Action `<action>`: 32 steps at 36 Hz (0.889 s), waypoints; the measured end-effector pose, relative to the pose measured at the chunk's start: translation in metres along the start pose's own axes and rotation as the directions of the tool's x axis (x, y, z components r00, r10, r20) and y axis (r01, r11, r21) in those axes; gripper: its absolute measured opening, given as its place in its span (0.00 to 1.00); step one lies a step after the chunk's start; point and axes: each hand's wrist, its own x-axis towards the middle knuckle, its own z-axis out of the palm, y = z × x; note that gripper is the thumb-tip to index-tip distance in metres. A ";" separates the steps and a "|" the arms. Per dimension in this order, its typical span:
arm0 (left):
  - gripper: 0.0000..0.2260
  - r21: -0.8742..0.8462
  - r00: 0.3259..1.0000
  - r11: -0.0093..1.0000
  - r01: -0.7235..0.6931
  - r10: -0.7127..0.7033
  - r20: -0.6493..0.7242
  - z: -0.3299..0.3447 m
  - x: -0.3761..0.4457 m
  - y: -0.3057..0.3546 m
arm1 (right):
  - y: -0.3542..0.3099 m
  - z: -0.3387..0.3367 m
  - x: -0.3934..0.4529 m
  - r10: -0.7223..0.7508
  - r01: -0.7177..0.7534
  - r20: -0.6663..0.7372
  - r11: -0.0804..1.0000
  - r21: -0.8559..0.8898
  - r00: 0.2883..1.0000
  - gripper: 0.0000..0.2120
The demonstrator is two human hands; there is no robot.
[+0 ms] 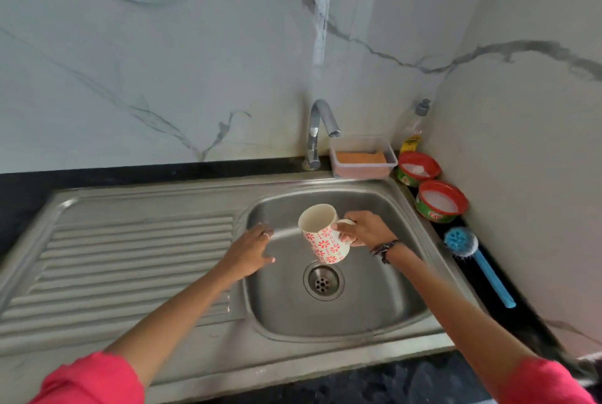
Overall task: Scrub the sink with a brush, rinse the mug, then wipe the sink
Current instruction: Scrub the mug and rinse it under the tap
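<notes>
Two hands are recorded over the sink [374,312]. Right hand [366,229]: fingers curled round the handle of the mug [322,235], which is held tilted above the drain [323,280], mouth turned up and away. Left hand [249,252]: fingers relaxed and spread, nothing held, at the basin's left edge. Tap [321,130]: no water is seen running. Brush [474,262]: laid aside on the desk [508,315], right of the basin. Step judged in hand: rinsing the mug. Next move calls for the tap to be opened and the mug brought under the spout.
</notes>
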 end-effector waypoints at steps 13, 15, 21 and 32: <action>0.46 0.080 0.963 0.972 0.220 -0.204 -0.175 -0.061 0.079 -0.037 | -0.073 0.045 0.147 -0.167 0.230 -0.257 0.943 0.239 0.952 0.14; 0.45 0.124 0.959 0.967 0.224 -0.196 -0.203 -0.066 0.090 -0.042 | -0.076 0.047 0.168 -0.131 0.209 -0.263 0.931 0.297 0.956 0.14; 0.48 0.098 0.951 0.959 0.264 -0.242 -0.192 -0.065 0.114 -0.057 | -0.076 0.042 0.218 -0.080 0.143 -0.195 0.929 0.340 0.978 0.07; 0.50 0.131 0.960 0.953 0.273 -0.262 -0.092 -0.055 0.139 -0.074 | -0.074 0.046 0.260 -0.027 0.106 -0.178 0.888 0.448 0.984 0.06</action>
